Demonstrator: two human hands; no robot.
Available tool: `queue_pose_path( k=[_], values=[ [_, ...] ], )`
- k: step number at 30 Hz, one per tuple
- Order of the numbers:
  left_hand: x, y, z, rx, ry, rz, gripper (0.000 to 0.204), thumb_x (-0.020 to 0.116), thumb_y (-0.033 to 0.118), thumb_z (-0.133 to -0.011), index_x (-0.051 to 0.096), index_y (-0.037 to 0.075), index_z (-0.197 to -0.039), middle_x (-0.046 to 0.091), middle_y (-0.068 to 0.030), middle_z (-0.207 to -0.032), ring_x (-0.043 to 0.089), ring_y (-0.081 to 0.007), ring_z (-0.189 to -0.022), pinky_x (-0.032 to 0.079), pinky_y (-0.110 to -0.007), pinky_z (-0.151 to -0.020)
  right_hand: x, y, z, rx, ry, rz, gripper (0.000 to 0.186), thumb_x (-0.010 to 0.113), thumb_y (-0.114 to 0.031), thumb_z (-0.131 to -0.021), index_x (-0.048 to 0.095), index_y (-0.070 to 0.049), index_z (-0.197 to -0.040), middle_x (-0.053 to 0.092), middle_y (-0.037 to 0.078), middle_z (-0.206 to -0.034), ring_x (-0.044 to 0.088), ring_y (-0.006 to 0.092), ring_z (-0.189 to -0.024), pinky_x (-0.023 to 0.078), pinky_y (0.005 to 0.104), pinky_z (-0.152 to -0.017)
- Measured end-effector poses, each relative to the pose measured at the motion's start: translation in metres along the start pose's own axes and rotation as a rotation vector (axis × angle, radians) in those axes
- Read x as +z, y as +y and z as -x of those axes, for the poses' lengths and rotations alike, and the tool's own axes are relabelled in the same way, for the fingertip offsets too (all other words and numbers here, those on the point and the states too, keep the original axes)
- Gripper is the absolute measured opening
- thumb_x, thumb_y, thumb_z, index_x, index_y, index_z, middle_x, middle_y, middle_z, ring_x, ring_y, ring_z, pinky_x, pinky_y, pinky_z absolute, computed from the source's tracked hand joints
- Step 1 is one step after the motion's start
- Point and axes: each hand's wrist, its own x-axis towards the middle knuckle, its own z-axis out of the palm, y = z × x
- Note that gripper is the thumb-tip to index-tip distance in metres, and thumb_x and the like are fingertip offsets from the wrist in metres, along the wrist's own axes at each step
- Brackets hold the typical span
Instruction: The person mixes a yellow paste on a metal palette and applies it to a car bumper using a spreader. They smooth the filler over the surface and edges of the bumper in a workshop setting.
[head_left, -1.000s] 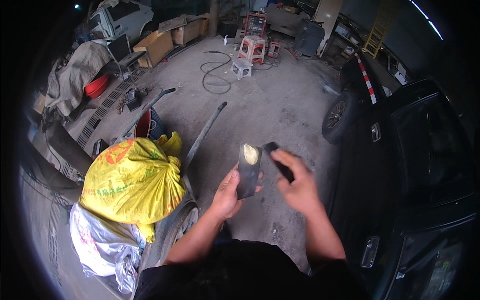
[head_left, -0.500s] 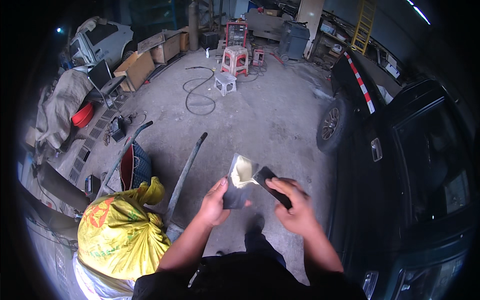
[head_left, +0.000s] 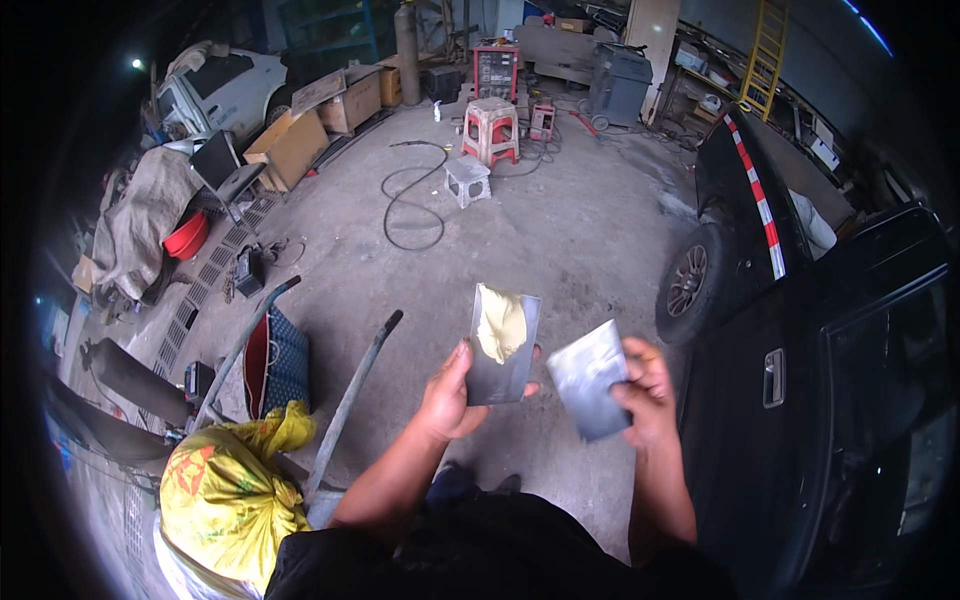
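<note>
In my left hand (head_left: 452, 392), fingers closed round its sides, is a flat grey plate (head_left: 497, 380), held at a slant with a mound of cream-coloured paste (head_left: 500, 325) on its upper part. My right hand (head_left: 645, 390) grips a second flat grey spreader (head_left: 590, 390), tilted with its face up and a whitish smear near its top. The two tools are apart, the spreader a little to the right of and lower than the plate.
A dark pickup (head_left: 750, 450) lines my right. At lower left are a hand cart (head_left: 352, 394) with a yellow sack (head_left: 225, 480), a patterned bag (head_left: 285, 370) and cylinders (head_left: 135, 385). Ahead are a looping hose (head_left: 410, 245), stools (head_left: 490, 140), boxes (head_left: 285, 150) and machines.
My right hand has turned its spreader from edge-on to face up and moved it rightward, away from the plate. Both hands have shifted in the picture, and the paste has changed shape.
</note>
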Motion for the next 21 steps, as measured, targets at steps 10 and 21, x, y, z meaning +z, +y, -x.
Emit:
queue_pose_path(
  k=[10,21],
  values=[
    [-0.057,-0.023,-0.155,0.428,-0.018,-0.799,0.058,0.045,0.041,-0.108,0.050,-0.004,-0.144,0.055,-0.0190,-0.143,0.051,-0.0290,-0.133,0.038,-0.040,-0.112,-0.040,0.046,-0.162,0.195,-0.064,-0.224,0.067,0.060,0.011,-0.090,0.038,-0.009,-0.149,0.062,0.021,-0.131,0.065,0.0261,-0.114,0.054,0.0398,-0.096],
    [-0.147,0.055,-0.335,-0.505,-0.329,0.303,0.073,0.057,0.054,-0.097,0.040,0.006,-0.149,0.057,-0.0225,-0.138,0.064,-0.0452,-0.116,0.058,-0.057,-0.081,-0.066,-0.026,-0.345,-0.320,-0.448,0.656,0.065,0.059,0.016,-0.083,0.044,0.001,-0.144,0.066,0.016,-0.130,0.059,0.0289,-0.129,0.044,0.0427,-0.111]
  ],
)
